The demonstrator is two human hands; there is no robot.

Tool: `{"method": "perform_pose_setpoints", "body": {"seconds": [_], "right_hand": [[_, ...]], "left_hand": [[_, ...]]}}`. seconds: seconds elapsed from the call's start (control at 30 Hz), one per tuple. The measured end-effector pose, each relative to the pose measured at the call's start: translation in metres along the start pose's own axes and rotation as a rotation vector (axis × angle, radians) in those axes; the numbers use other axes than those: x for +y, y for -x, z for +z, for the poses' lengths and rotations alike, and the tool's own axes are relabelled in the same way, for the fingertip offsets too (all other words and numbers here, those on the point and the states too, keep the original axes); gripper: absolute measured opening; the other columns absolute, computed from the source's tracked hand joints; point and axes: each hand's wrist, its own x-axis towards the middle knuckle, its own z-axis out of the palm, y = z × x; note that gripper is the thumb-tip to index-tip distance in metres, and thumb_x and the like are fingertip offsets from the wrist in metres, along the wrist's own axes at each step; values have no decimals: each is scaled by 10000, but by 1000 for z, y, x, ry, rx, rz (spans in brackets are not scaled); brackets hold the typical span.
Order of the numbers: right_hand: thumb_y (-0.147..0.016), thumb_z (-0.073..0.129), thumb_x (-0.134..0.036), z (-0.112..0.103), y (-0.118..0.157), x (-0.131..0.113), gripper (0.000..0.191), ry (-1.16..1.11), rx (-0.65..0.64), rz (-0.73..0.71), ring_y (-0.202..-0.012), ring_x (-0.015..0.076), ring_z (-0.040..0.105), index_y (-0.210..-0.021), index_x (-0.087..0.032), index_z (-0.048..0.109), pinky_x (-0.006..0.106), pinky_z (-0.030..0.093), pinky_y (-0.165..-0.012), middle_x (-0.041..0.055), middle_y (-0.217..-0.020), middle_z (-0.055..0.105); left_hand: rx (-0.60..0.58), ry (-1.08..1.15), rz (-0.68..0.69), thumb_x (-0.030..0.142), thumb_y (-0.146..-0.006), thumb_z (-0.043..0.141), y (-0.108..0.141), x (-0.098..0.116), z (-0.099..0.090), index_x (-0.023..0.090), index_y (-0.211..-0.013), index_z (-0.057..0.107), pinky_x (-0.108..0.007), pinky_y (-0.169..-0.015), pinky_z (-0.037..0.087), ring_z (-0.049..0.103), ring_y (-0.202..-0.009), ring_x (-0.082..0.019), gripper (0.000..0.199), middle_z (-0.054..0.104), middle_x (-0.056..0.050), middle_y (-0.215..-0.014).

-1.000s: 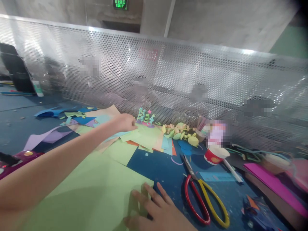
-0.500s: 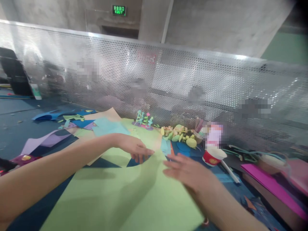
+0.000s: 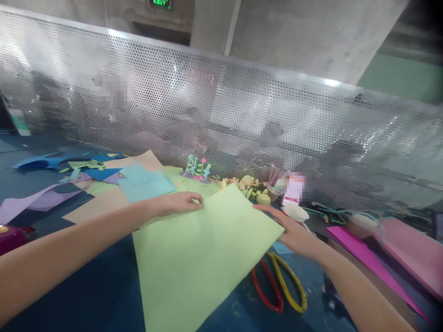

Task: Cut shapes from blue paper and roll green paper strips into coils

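A large light green sheet of paper (image 3: 204,258) is raised at a tilt above the dark blue table. My left hand (image 3: 183,203) pinches its upper left edge, fingers curled. At the sheet's right corner is my right hand (image 3: 287,230), its index finger along the edge and the other fingers partly hidden behind the paper. Red and yellow looped handles (image 3: 297,295) lie on the table below the right hand. Beyond the sheet stands a small figure of colored paper pieces (image 3: 197,169), with yellow and green paper shapes (image 3: 252,188) to its right.
Blue paper (image 3: 148,182), purple paper (image 3: 41,200) and scraps lie at the left. A white cup (image 3: 296,212), magenta sheet (image 3: 374,267) and pink sheet (image 3: 415,253) are at the right. A perforated metal screen (image 3: 155,92) runs behind the table.
The green sheet has been lifted and turned, and my right hand has come to its right corner. The red and yellow handles are now uncovered. The view has shifted slightly right.
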Motion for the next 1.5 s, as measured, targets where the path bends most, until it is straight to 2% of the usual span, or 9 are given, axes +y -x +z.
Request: {"method": "perform_pose_setpoints", "body": {"seconds": [0.1,0.27,0.5,0.67,0.83,1.17,1.33,1.43,1.5], "right_hand": [[-730,534,-200,0,0,-1,486,41,24,-8,-1111,224,560,-1214,-206,486,326,456,-909,65,-1311,531],[-738,514,-191,4,-1,5,293,-86,-127,-13,-820,166,628,-1021,-167,585,274,489,-765,31,-962,655],[-763,535,-251,7,-4,10,259,-51,-76,12,-677,142,595,-973,-156,652,245,463,-627,16,-800,655],[-786,558,-348,7,-7,9,332,-91,-9,23,-776,183,641,-1016,-135,667,275,486,-721,55,-864,707],[-806,557,-394,12,-6,7,365,-82,-50,35,-858,212,652,-1032,-137,683,301,488,-801,66,-921,719],[-799,548,-258,15,-6,8,316,-46,-90,-10,-965,216,632,-1067,-151,674,296,487,-856,56,-1132,660],[-798,584,-351,11,-5,12,346,-53,-101,-20,-981,244,624,-1096,-196,667,333,498,-857,48,-1167,641],[-794,576,-480,11,-5,7,441,-68,30,33,-923,260,634,-1105,-179,658,395,501,-861,75,-1073,674],[-781,590,-498,11,-6,2,546,-213,180,11,-965,256,622,-1246,-213,551,408,499,-884,73,-1138,644]], "left_hand": [[65,-33,23,521,-857,384,-1,-6,2,223,-1087,541,-259,-738,417,556,-899,-198,408,620,-30,-999],[133,-90,53,478,-857,372,-2,-8,0,181,-1030,559,-264,-765,418,545,-936,-209,391,620,-55,-1023],[155,-169,93,280,-796,398,-4,-7,-3,171,-859,594,-240,-646,434,577,-709,-161,233,636,-6,-779],[368,-272,78,226,-759,407,-3,-7,-11,175,-917,608,-273,-727,428,573,-798,-188,261,648,-42,-867],[462,-273,40,250,-843,287,0,-8,-21,154,-959,593,-259,-657,445,591,-678,-153,342,659,-53,-862],[295,-304,20,450,-736,554,-6,-26,-13,116,-1106,604,-292,-756,426,608,-856,-231,501,664,-112,-996],[284,-244,21,445,-640,657,-6,-27,-15,129,-1070,623,-307,-749,399,580,-834,-249,535,641,-72,-860],[249,-121,24,454,-670,640,-5,-24,-20,152,-971,641,-305,-744,404,586,-805,-235,426,631,-33,-778],[215,0,29,476,-708,611,-3,-21,-22,162,-954,623,-303,-737,424,599,-828,-233,399,647,-31,-822]]}}
